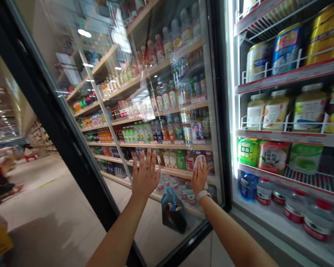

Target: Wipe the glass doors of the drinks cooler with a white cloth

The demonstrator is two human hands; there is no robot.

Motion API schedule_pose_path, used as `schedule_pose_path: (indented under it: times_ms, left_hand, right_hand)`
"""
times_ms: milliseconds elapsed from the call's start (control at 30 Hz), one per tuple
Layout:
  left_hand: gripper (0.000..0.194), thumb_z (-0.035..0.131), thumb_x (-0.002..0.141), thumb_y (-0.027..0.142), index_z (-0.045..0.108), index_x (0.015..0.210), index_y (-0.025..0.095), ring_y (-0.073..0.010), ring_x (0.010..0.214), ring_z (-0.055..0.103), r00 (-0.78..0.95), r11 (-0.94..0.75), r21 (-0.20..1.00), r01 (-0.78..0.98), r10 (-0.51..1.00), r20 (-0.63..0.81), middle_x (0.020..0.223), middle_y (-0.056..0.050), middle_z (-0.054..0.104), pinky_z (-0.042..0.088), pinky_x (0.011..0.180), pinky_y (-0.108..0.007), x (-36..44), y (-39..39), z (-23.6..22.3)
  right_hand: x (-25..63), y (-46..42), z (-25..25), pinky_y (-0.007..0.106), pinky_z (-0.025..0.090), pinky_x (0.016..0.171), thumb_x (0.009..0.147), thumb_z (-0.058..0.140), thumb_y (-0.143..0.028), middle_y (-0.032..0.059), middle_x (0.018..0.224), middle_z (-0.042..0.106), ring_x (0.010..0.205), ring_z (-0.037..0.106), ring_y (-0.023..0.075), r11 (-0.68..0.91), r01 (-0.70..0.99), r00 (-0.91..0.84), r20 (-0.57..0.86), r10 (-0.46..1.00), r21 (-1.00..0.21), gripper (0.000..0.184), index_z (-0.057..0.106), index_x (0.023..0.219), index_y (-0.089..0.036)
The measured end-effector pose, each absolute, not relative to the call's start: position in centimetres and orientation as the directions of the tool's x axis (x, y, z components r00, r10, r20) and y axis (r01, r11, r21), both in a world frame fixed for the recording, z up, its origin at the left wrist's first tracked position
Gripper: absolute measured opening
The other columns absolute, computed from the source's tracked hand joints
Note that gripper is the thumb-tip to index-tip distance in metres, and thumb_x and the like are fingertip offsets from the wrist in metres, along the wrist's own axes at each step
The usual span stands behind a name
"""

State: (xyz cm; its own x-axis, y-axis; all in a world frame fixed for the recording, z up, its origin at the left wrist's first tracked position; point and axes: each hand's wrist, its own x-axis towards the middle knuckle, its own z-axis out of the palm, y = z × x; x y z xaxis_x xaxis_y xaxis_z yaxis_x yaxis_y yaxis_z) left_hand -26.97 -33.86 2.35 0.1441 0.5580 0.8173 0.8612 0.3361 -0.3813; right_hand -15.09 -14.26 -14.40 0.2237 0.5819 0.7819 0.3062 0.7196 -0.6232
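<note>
A glass door (149,230) with a black frame slants across the left and centre. Near the centre, the left hand (145,174) lies open against the glass, palm forward, fingers spread and pointing up. Right of centre, the right hand (199,178), a band (204,194) on its wrist, presses a crumpled white cloth (200,160) to the glass, its fingers over the cloth. Long shelves of colourful bottles (144,131) show in the glass, with a dark bag (174,215) with blue handles below the hands. On the right, a lit cooler (289,137) holds large cans at the top, then bottles, green and red packs, and red-capped bottles at the bottom. At the left edge is a blurred person (0,178) in orange and dark clothing.
</note>
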Motion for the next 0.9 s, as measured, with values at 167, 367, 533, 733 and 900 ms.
schedule_pose_path:
  times_ms: [167, 367, 533, 733, 900]
  left_hand:
    - [0.076, 0.049, 0.095, 0.039, 0.009, 0.156, 0.018, -0.0293, 0.150, 0.018, 0.177, 0.340, -0.401, 0.851, 0.533, 0.828, 0.159, -0.013, 0.025, 0.008, 0.123, -0.054, -27.1, -33.8, 2.3]
    - [0.076, 0.050, 0.095, 0.039, 0.010, 0.156, 0.017, -0.0291, 0.150, 0.016, 0.200, 0.317, -0.399, 0.860, 0.509, 0.837, 0.158, -0.014, 0.025, 0.007, 0.123, -0.054, -27.6, -33.5, 2.3]
    - [0.078, 0.046, 0.094, 0.028, 0.001, 0.155, 0.014, -0.0272, 0.151, 0.009, 0.228, 0.285, -0.410, 0.867, 0.506, 0.832, 0.158, -0.015, 0.025, 0.007, 0.123, -0.055, -27.9, -33.4, 2.1]
    - [0.079, 0.051, 0.094, 0.038, 0.006, 0.156, 0.018, -0.0270, 0.151, 0.009, 0.202, 0.295, -0.395, 0.870, 0.518, 0.831, 0.159, -0.013, 0.023, 0.006, 0.124, -0.053, -27.4, -33.6, 2.4]
    - [0.077, 0.050, 0.095, 0.037, 0.007, 0.156, 0.019, -0.0285, 0.150, 0.011, 0.185, 0.304, -0.389, 0.870, 0.530, 0.828, 0.159, -0.012, 0.022, 0.005, 0.124, -0.054, -27.1, -33.8, 2.5]
  right_hand:
    - [-15.1, -15.0, -14.6, 0.077, 0.001, 0.110, 0.101, 0.023, -0.036, 0.0176, 0.160, 0.023, 0.150, 0.013, 0.0333, 0.601, 0.195, 0.332, 0.629, 0.703, -0.775, 0.054, 0.032, 0.152, -0.020]
    - [-18.8, -21.2, -5.6, 0.069, 0.006, 0.116, 0.101, 0.026, -0.028, 0.0086, 0.162, 0.023, 0.153, 0.005, 0.0274, 0.841, 0.190, 0.080, 0.861, 0.502, -0.507, 0.052, 0.029, 0.153, -0.029]
    - [-21.0, -23.7, -0.6, 0.058, 0.009, 0.121, 0.095, 0.038, -0.019, 0.0045, 0.157, 0.037, 0.152, 0.012, 0.0251, 0.953, 0.258, -0.110, 0.975, 0.194, -0.160, 0.053, 0.043, 0.147, -0.031]
    - [-19.2, -20.8, -1.7, 0.054, 0.011, 0.122, 0.097, 0.039, -0.022, 0.0048, 0.154, 0.041, 0.151, 0.019, 0.0228, 0.943, 0.309, -0.058, 0.987, 0.148, -0.123, 0.047, 0.049, 0.142, -0.030]
    - [-18.1, -18.5, -4.3, 0.057, 0.009, 0.121, 0.099, 0.034, -0.022, 0.0062, 0.159, 0.033, 0.150, 0.020, 0.0229, 0.907, 0.326, 0.074, 0.964, 0.257, -0.267, 0.050, 0.039, 0.149, -0.030]
